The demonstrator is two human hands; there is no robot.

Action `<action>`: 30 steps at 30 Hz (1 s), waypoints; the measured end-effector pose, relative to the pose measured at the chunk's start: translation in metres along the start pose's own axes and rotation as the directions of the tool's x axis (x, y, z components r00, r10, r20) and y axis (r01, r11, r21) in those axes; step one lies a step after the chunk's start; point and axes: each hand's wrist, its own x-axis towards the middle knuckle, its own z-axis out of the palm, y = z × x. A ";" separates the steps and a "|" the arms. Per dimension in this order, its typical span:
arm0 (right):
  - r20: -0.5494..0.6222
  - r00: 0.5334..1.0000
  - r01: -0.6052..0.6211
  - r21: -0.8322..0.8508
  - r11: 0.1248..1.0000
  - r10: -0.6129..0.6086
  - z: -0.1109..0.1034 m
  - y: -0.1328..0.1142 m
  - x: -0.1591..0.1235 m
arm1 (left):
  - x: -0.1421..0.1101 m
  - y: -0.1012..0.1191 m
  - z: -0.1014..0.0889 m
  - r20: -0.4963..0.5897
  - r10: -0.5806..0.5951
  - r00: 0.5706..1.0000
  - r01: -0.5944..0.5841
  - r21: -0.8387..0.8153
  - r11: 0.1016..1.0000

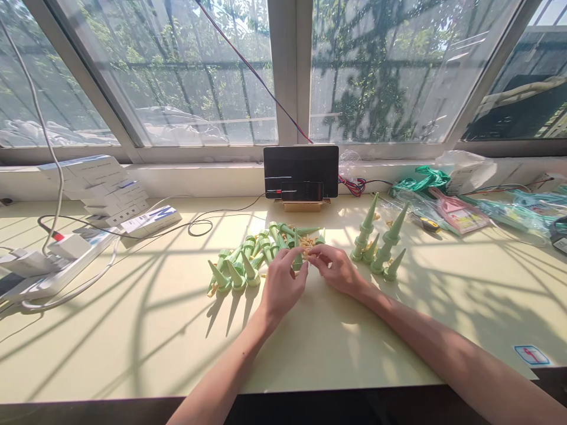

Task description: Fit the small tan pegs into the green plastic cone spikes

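Two groups of green pieces on a sunlit bench

Both hands work near the middle of the bench (177, 360), between its near and far edges, their fingertips close together. The left hand (283, 277) has its thumb and fingers curled around an upright green piece (297, 265); whether it grips it firmly, I cannot tell. The right hand (335, 268) has thumb and forefinger pinching a small tan piece (305, 253), mostly hidden by the fingers.

On the left-hand side lies a pile of green pieces (263, 245), many of them on their sides. Three green cones (250, 273) stand along its side facing the near edge, casting long shadows toward that edge. Toward the right end, beyond the right hand, stands a group of four green cones (392, 239), two tall and two short.

At the far edge a dark tablet (301, 165) leans with a phone (305, 191) in front of it. White boxes (100, 189) are stacked toward the far left corner, with a white power strip (73, 265) nearer the left end. Plastic-wrapped packets (460, 212) lie toward the far right corner; a sticker (531, 355) marks the near right one.
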 end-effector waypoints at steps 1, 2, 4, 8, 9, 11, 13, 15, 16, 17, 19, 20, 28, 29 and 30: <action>0.001 1.000 -0.008 0.001 1.000 0.008 0.000 0.000 0.000 | 0.000 0.000 0.000 -0.001 -0.003 1.000 0.003 0.002 1.000; 0.004 1.000 -0.019 0.006 1.000 0.019 0.000 -0.001 0.000 | 0.000 0.000 0.000 -0.002 -0.003 1.000 0.003 0.004 1.000; 0.018 0.999 -0.042 0.021 0.999 0.042 -0.001 -0.002 0.000 | 0.000 0.000 0.000 -0.003 -0.003 1.000 0.003 0.009 1.000; 0.025 0.998 -0.064 0.023 0.998 0.063 -0.002 -0.003 0.001 | 0.000 0.001 0.000 -0.002 -0.007 1.000 0.007 -0.002 1.000; 0.022 0.998 -0.067 0.025 0.997 0.066 -0.002 -0.003 0.001 | 0.000 0.001 0.000 0.000 -0.006 1.000 0.006 -0.006 1.000; 0.020 0.997 -0.073 0.041 0.997 0.072 -0.002 -0.003 0.002 | 0.000 0.002 0.000 0.003 -0.003 1.000 0.003 -0.014 1.000; 0.022 0.997 -0.077 0.061 0.995 0.076 -0.002 -0.003 0.002 | 0.000 0.002 0.000 0.005 0.001 1.000 -0.001 -0.022 1.000; 0.022 0.997 -0.080 0.071 0.994 0.079 -0.001 -0.002 0.002 | 0.000 0.002 0.000 0.009 0.001 1.000 -0.001 -0.030 1.000; 0.022 0.997 -0.081 0.071 0.994 0.080 -0.001 -0.002 0.002 | -0.001 0.002 0.000 0.011 0.000 1.000 0.000 -0.032 0.999; 0.022 0.996 -0.082 0.069 0.994 0.081 -0.001 -0.002 0.002 | -0.001 0.001 0.000 0.014 0.000 1.000 0.000 -0.032 0.999; 0.031 0.996 -0.088 0.055 0.995 0.087 -0.002 -0.002 0.002 | -0.001 0.001 0.001 0.015 0.002 1.000 -0.002 -0.030 1.000; 0.037 0.995 -0.093 0.045 0.995 0.092 -0.002 -0.002 0.002 | -0.001 0.000 0.001 0.014 0.005 1.000 -0.004 -0.031 1.000; 0.066 0.992 -0.112 -0.007 0.994 0.112 -0.002 -0.001 0.002 | -0.002 0.000 0.001 0.033 0.011 0.999 -0.009 -0.040 0.999; 0.064 0.992 -0.108 -0.014 0.994 0.108 -0.001 0.000 0.002 | -0.002 0.000 0.001 0.038 0.010 0.999 -0.009 -0.041 0.999; 0.064 0.993 -0.103 -0.019 0.995 0.104 -0.001 0.001 0.002 | -0.002 0.000 0.001 0.044 0.010 0.999 -0.008 -0.044 0.999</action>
